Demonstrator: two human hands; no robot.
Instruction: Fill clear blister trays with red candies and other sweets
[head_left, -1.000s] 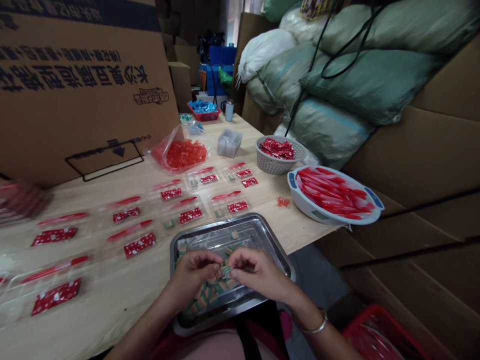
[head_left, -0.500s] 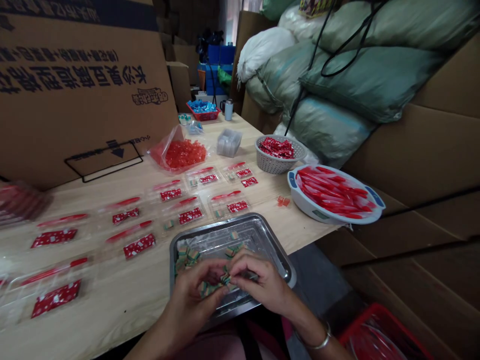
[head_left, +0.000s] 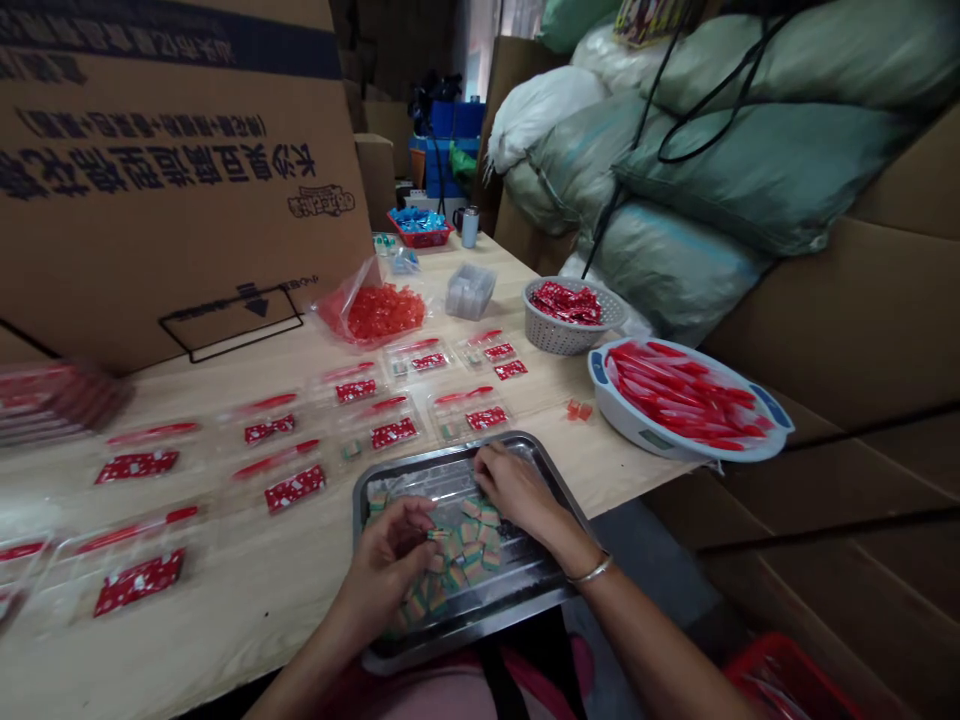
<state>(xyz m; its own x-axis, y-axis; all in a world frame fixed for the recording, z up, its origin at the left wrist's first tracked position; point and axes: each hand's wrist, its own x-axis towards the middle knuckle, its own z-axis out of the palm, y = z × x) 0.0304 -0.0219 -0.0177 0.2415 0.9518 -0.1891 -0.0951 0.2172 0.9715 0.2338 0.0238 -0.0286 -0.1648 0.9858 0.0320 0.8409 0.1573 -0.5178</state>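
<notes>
A metal tray [head_left: 525, 577] sits at the table's front edge, tilted toward me. Small green-and-tan striped candy pieces [head_left: 469, 548] lie loose in it, several in a cluster. Over the tray's left part, my left hand [head_left: 391, 555] pinches one striped candy piece [head_left: 436, 536] between thumb and fingers. My right hand [head_left: 517, 488] is at the tray's far right side, palm down, with its fingers curled together near the rim. Whether anything is between those fingers is hidden. Clear plastic trays with red sticks and red patterned packets [head_left: 394, 432] stand in rows beyond and to the left.
A pale basin of red wrapped sticks [head_left: 690, 395] and a grey colander of red packets [head_left: 568, 310] stand at right. Orange bits [head_left: 577, 410] lie near the basin. Farther back are a bag of red-orange pieces [head_left: 384, 315] and a large cardboard box [head_left: 180, 240].
My hands have come apart. The right hand moved away to the tray's far right side, while the left stays over the left part with a candy piece. The candy cluster now shows.
</notes>
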